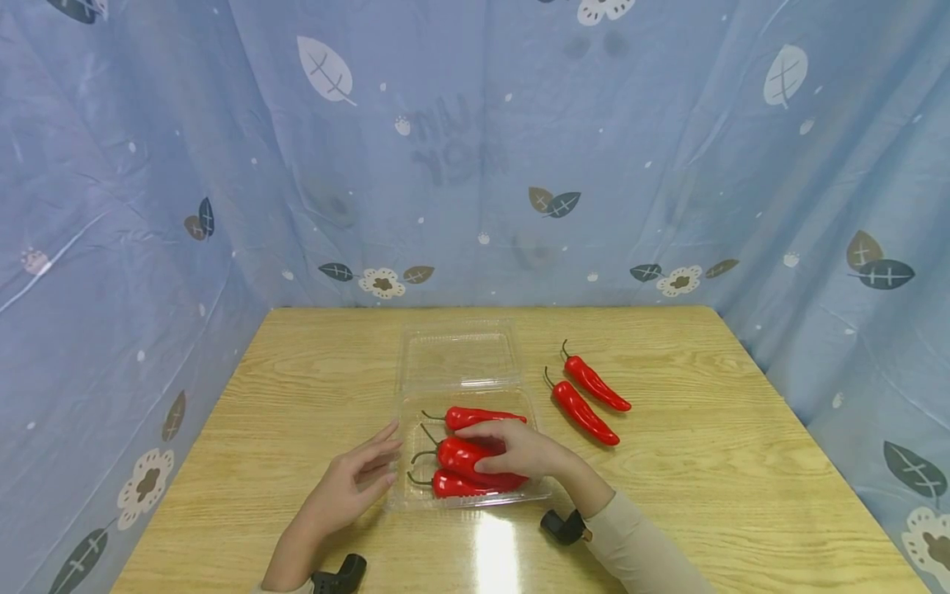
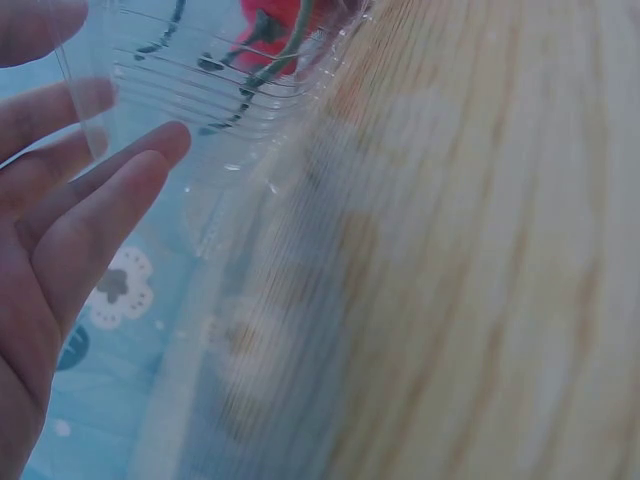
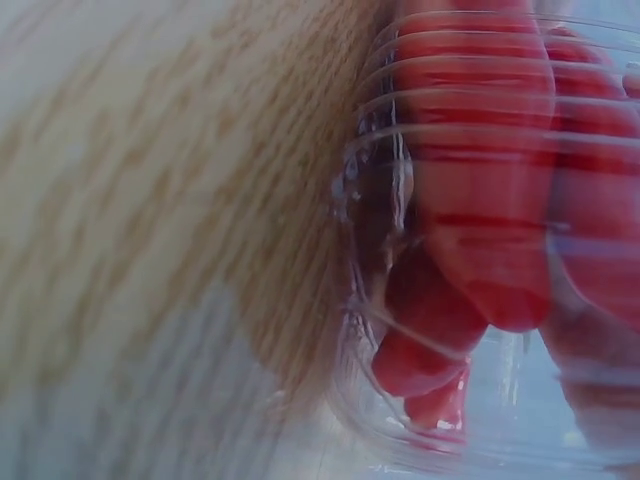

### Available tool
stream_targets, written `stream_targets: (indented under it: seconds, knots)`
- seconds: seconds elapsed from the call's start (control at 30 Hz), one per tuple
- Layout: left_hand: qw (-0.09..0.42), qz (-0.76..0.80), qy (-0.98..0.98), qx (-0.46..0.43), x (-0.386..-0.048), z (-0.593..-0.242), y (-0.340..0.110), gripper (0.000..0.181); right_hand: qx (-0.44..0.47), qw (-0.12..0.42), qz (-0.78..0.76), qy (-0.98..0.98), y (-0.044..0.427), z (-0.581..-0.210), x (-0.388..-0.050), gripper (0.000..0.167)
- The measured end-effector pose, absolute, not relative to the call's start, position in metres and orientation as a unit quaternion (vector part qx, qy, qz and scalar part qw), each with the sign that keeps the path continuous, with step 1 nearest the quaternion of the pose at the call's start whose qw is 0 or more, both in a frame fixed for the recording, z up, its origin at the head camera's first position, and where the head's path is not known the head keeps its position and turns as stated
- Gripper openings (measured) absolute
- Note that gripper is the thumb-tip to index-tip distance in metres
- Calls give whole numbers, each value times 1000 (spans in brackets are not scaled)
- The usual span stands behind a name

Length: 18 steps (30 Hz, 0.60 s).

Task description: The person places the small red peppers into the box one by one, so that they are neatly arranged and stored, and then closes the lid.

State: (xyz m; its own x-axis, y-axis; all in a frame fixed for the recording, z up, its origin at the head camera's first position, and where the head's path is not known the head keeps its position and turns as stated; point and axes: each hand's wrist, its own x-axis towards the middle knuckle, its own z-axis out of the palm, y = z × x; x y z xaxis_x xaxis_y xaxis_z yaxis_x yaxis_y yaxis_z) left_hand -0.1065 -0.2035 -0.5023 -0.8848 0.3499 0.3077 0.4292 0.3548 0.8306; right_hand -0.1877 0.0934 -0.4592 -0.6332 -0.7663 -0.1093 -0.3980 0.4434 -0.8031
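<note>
Glossy, tapered red peppers (image 1: pixel 454 485) were seen inside a ribbed, clear plastic container (image 1: pixel 475 397), one clasped in the curled right hand (image 1: pixel 523 450); the left hand (image 1: pixel 347 488) was held, fingers relaxed and empty, just left of the container.

Bare hands (image 1: pixel 345 488), plain beige long sleeves (image 1: pixel 641 540), small black rounded cameras (image 1: pixel 562 528) on both wrists

Peppers (image 1: pixel 585 414) are red w/ grn stems (image 2: pixel 293 45), box (image 1: pixel 458 356) clear, table (image 1: pixel 705 445) ylw-brn woodgrain, curtain (image 1: pixel 638 107) blue w/ leaf/flower print.
</note>
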Motion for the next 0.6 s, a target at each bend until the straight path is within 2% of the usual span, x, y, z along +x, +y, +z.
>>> stream_targets:
  seconds: [0.33,0.6]
  knots:
    - [35,-519,-821,-234,-106,-502,-203,43,-370,234,-455,776,98,-460,-191,50]
    - [41,-511,-826,-237,-106,-501,-203,42,-350,203,-499,766,113,-450,-193,50]
